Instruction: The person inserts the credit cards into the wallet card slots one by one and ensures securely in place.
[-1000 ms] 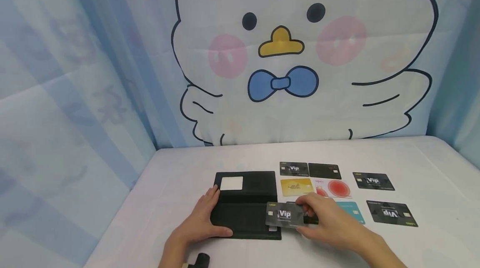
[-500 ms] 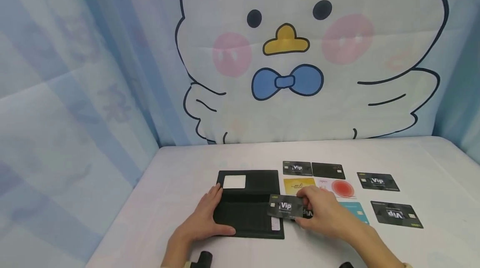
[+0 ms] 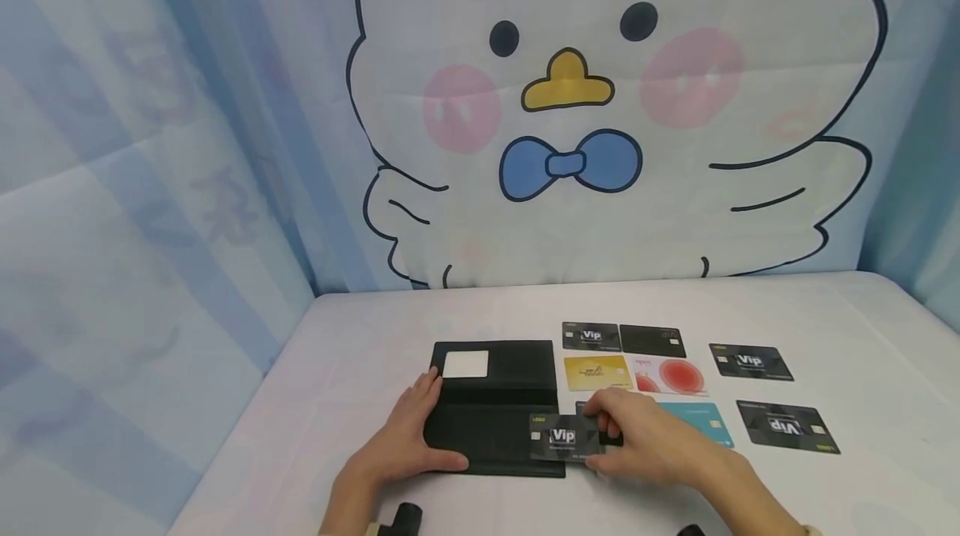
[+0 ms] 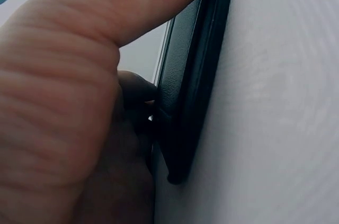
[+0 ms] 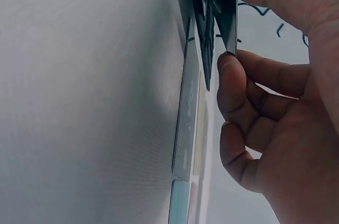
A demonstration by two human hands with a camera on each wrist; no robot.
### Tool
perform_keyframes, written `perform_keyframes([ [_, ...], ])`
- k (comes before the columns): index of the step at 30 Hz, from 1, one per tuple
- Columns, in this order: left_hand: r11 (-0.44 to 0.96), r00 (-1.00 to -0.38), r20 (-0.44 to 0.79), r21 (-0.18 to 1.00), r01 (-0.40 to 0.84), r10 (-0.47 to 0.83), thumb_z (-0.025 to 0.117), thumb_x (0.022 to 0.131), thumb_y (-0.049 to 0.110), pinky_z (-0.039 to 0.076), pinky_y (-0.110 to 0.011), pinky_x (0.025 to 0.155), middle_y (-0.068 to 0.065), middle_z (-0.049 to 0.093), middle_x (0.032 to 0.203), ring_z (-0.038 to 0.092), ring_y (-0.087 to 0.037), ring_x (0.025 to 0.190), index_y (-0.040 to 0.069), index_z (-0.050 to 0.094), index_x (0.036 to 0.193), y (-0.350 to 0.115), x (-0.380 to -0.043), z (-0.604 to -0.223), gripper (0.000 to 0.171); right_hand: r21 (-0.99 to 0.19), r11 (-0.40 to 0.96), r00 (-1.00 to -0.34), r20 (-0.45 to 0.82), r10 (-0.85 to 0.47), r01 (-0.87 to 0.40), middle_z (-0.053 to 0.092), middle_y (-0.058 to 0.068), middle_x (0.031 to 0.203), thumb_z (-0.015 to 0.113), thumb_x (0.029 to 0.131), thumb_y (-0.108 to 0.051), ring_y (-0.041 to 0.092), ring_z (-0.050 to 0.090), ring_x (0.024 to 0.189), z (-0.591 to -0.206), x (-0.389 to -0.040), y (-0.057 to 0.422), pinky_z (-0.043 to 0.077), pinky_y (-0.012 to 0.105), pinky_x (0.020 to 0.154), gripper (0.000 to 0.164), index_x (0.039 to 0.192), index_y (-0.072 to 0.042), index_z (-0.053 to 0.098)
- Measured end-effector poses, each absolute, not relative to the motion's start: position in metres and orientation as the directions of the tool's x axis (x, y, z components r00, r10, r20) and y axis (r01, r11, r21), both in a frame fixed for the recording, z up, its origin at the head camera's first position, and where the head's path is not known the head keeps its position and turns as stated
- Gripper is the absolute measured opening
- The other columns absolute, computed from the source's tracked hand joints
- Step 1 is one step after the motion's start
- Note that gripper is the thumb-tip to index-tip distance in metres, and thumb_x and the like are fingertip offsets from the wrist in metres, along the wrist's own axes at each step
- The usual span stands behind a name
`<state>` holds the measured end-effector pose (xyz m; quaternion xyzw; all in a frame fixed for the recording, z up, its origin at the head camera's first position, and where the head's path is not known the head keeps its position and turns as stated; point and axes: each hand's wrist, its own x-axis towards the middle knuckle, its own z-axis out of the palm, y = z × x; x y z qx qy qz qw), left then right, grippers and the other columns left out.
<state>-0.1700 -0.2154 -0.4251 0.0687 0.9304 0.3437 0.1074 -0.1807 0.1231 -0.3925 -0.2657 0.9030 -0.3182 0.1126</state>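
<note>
A black wallet [image 3: 480, 436] lies spread flat on the table, a white insert [image 3: 465, 364] showing in its upper half. My left hand [image 3: 401, 432] rests along its left side, fingers at the edge and thumb on the lower border; the left wrist view shows the thumb against the wallet's edge [image 4: 183, 75]. Between thumb and fingers, my right hand [image 3: 648, 440] pinches a dark grey Vip card [image 3: 558, 438] by its right end. The card's left part overlaps the wallet's lower right corner. Another dark card [image 3: 611, 438] lies mostly hidden beneath that hand.
Right of the wallet lie a teal card [image 3: 697, 422], a gold card [image 3: 597, 373] and a white-and-red card [image 3: 670, 375]. Behind them are a Vip card [image 3: 591, 336] and a plain black card [image 3: 652, 340]. Farther right lie two more Vip cards, one upper [image 3: 750, 362], one lower [image 3: 787, 427].
The pinched Vip card went slightly up, uncovering a pale strip at the wallet's lower right, then came back down and now covers it. My left hand stays on the wallet.
</note>
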Motion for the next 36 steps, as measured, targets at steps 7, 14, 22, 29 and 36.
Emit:
perform_keyframes([
  [7, 0.753, -0.967, -0.148, 0.655, 0.062, 0.208, 0.089, 0.069, 0.052, 0.010, -0.056, 0.121, -0.017, 0.015, 0.167, 0.009, -0.037, 0.153, -0.001, 0.027, 0.158, -0.216, -0.169, -0.424, 0.121, -0.624, 0.655, -0.825, -0.030, -0.564, -0.425, 0.053, -0.007, 0.088, 0.087, 0.080, -0.029, 0.013, 0.051, 0.083, -0.396, -0.182, 0.122, 0.048, 0.026, 0.070, 0.048, 0.118, -0.009, 0.067],
  [14, 0.753, -0.966, -0.145, 0.655, 0.070, 0.215, 0.089, 0.070, 0.050, 0.010, -0.055, 0.122, -0.018, 0.015, 0.167, 0.008, -0.037, 0.153, -0.002, 0.027, 0.158, -0.217, -0.168, -0.421, 0.120, -0.649, 0.618, -0.819, 0.014, -0.574, -0.444, 0.052, -0.006, 0.086, 0.087, 0.080, -0.029, 0.011, 0.051, 0.080, -0.403, -0.179, 0.111, 0.047, 0.024, 0.068, 0.049, 0.119, -0.007, 0.066],
  [22, 0.757, -0.968, -0.152, 0.651, 0.053, 0.199, 0.090, 0.069, 0.050, 0.011, -0.056, 0.121, -0.017, 0.015, 0.166, 0.009, -0.037, 0.153, -0.001, 0.026, 0.158, -0.217, -0.167, -0.420, 0.120, -0.628, 0.634, -0.824, 0.022, -0.566, -0.452, 0.051, -0.006, 0.088, 0.087, 0.080, -0.027, 0.010, 0.050, 0.079, -0.406, -0.177, 0.104, 0.046, 0.026, 0.066, 0.051, 0.120, -0.004, 0.065],
  [29, 0.749, -0.968, -0.150, 0.660, 0.055, 0.202, 0.089, 0.069, 0.051, 0.011, -0.056, 0.121, -0.017, 0.015, 0.167, 0.009, -0.037, 0.153, -0.001, 0.027, 0.158, -0.216, -0.168, -0.423, 0.120, -0.635, 0.643, -0.829, -0.010, -0.560, -0.427, 0.052, -0.006, 0.086, 0.087, 0.079, -0.025, 0.011, 0.050, 0.077, -0.404, -0.178, 0.111, 0.046, 0.026, 0.066, 0.045, 0.115, -0.007, 0.066],
  [36, 0.754, -0.967, -0.147, 0.655, 0.061, 0.206, 0.089, 0.069, 0.051, 0.010, -0.055, 0.122, -0.018, 0.015, 0.166, 0.009, -0.037, 0.153, -0.002, 0.027, 0.158, -0.215, -0.168, -0.422, 0.121, -0.628, 0.633, -0.824, 0.022, -0.566, -0.452, 0.051, -0.007, 0.086, 0.086, 0.081, -0.028, 0.010, 0.050, 0.078, -0.404, -0.178, 0.110, 0.045, 0.025, 0.065, 0.045, 0.117, -0.009, 0.067],
])
